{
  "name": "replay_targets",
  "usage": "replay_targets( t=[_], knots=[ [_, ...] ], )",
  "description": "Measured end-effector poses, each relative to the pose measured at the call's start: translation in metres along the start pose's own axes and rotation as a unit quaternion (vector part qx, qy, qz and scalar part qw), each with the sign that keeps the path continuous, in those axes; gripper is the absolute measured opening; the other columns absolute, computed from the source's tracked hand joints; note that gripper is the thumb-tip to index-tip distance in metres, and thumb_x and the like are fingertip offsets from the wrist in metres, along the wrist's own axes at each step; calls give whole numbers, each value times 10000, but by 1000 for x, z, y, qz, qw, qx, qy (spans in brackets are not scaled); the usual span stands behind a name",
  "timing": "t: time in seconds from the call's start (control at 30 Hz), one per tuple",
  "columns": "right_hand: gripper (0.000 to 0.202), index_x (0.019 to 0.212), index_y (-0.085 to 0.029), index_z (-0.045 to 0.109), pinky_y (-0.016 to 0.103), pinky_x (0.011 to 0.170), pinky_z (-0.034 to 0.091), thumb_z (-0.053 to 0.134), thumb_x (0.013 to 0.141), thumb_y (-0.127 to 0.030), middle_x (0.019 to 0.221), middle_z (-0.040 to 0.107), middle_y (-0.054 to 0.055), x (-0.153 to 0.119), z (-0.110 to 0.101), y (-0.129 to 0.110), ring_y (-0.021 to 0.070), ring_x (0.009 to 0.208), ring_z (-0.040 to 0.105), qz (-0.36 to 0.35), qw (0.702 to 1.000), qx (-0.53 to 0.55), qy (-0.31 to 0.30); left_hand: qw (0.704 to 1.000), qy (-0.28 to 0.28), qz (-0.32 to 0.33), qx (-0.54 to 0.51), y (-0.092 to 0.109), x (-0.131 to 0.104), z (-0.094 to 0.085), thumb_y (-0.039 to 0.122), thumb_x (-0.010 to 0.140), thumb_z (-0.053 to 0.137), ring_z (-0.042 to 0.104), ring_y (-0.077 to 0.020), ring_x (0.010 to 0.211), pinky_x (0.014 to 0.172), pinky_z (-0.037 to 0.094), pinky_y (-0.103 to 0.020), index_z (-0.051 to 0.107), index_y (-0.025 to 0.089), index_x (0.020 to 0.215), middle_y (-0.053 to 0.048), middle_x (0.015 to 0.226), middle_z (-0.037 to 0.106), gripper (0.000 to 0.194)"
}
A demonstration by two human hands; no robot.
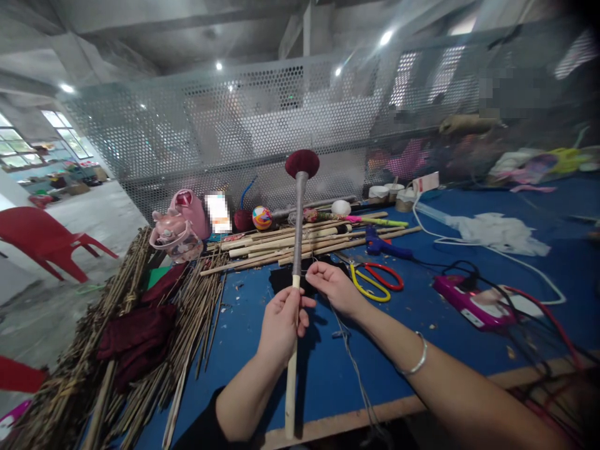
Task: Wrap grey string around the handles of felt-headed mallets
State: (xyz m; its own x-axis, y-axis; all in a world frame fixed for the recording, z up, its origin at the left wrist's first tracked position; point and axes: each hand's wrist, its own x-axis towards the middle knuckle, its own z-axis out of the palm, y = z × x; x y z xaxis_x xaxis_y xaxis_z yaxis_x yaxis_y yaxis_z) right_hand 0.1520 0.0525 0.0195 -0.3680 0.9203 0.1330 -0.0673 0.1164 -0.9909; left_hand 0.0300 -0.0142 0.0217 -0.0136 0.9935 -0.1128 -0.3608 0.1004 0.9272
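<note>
- Pale wood shows at the lower part of the stick in the head view; its long axis runs nearly upright through the centre of the frame, leaning slightly right towards the top.
- Grey wrapping covers the upper shaft, up to the dark red round head above centre.
- The left hand, at lower centre, is closed around the bare wood just below the wrapping, fingers curled and thumb along the shaft.
- The right hand is just beside the shaft, on its right, level with the wrapping's lower end; thumb and forefinger are pinched together and appear to hold a thin thread that reaches the shaft.
- So the left hand is nearer, touching the stick; the right is slightly apart, its fingertips pointing left across the long axis.
- Loose grey strands hang below the right hand towards the bottom edge, and scissors lie right of it.
</note>
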Motion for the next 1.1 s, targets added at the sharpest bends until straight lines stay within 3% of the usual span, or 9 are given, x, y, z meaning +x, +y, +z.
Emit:
replay_targets(
  t=[0.13,0.27,0.43,0.57,0.8,0.97,1.1],
  knots=[
    [262,712,-167,476,218,420,175,581,721,-407,513,362,-71,-1,0,-1,52,426,250,-3,1000,14,2,996,-42,-46,-59,5,-4,2,508,728,525,287,-7,337,306,252,-132,517,159,905,56,562,467,391],
    [251,708,-163,481,219,445,204,581,726,-393,553,387,-56,0,-1,1,61,468,287,-29,1000,8,6,980,-59,-111,-153,12,-6,1,453,715,578,188,5,368,316,134,-99,494,191,945,91,545,312,358],
    [257,698,-163,484,219,439,196,579,724,-400,529,368,-61,1,-5,1,60,456,273,-27,1000,-9,8,986,-51,-121,-100,11,-6,0,491,697,577,122,-5,363,317,63,-111,492,199,873,102,514,189,352],
    [256,702,-165,488,220,424,180,577,724,-404,494,353,-71,0,-6,-1,55,426,253,-21,1000,2,8,996,-25,-80,-44,6,-5,1,499,680,585,224,-4,377,306,114,-113,516,181,869,80,568,314,376],
    [254,709,-163,493,215,425,185,586,716,-400,515,361,-69,1,-5,-1,53,435,253,-18,1000,7,4,996,73,37,21,3,-1,3,408,638,660,308,-16,354,314,215,-122,463,194,942,100,527,385,420],
    [271,706,-160,489,213,435,195,585,711,-413,525,371,-65,1,-4,-2,56,447,260,-19,1000,4,3,998,44,23,25,2,-1,3,474,672,601,304,-3,336,291,216,-130,482,164,822,44,619,522,365],
    [261,692,-155,494,215,453,208,585,716,-398,538,383,-57,2,-6,-5,61,471,288,-33,999,-10,5,1000,28,5,6,2,-2,3,488,693,565,280,-5,326,276,203,-125,503,162,859,46,595,514,371]
  ],
)
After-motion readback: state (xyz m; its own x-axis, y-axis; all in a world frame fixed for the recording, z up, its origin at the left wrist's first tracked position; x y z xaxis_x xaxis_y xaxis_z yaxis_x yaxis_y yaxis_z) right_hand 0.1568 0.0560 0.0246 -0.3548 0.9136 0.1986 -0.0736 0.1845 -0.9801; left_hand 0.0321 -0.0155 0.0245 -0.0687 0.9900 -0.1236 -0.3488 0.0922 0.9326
